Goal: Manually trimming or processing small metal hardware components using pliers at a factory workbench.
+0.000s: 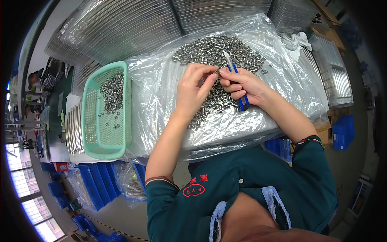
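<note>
between the two hands, above the middle of the heap, a small metal nut (pixel 217 72) was pinched by the fingertips of the left hand (pixel 193 90), which was curled closed on it; the nut was so small and so covered by the fingers that its shape could hardly be made out. the right hand (pixel 242 84) was closed around a blue-handled utility knife (pixel 236 82), whose pale blade pointed up and away, its tip over the heap; most of the handle was hidden inside the fist, only the lower blue end showing below the palm. the blade seemed to touch the nut, though the contact itself was too fine to tell.

under both hands lay a heap of small metal nuts (pixel 219 52), partly hidden by the wrists, resting on a crumpled clear plastic sheet (pixel 161 97) that covered the worktop (pixel 225 133). glare on the plastic made its folds hard to read.

to the left, just beside the sheet, stood a green perforated basket (pixel 89 121) with a smaller scatter of nuts in its far end. beyond it and across the top, stacks of clear plastic trays (pixel 121 28) bent toward the rim of the view. blue bins (pixel 94 185) sat low on the floor at lower left, partly cut off by the dark rim, and more blue bins (pixel 343 131) showed at right. the green shirt (pixel 250 177) filled the lower edge.
</note>
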Demonstrator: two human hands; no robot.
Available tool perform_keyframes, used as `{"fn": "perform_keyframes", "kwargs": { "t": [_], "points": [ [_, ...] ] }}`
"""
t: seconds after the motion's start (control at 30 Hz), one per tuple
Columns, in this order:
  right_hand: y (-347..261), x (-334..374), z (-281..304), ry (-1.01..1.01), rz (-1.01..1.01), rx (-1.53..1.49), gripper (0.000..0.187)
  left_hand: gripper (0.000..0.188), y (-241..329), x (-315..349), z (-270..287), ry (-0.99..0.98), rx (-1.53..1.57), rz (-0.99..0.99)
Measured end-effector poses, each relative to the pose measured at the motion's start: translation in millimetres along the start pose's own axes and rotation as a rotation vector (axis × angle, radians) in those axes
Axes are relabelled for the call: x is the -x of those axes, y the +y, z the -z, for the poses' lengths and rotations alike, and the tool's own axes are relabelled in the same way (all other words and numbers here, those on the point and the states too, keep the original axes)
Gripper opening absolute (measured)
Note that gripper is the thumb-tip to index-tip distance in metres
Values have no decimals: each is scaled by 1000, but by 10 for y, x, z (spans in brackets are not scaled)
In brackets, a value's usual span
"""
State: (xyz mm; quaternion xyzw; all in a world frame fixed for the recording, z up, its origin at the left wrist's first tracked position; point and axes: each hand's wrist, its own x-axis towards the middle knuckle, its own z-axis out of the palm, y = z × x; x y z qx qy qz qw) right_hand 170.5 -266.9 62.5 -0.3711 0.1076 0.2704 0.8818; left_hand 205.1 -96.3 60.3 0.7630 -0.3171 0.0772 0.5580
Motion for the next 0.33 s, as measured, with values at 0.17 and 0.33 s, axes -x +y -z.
{"fn": "perform_keyframes", "kwargs": {
  "t": [0.17, 0.33],
  "points": [
    [4, 3, 3, 3, 3, -10, 13, 18, -36, -4, 11, -15, -22, -17],
    [14, -10, 29, -9, 5, 1, 14, 22, -61, 7, 21, -38, -104, -49]
  ]
}}
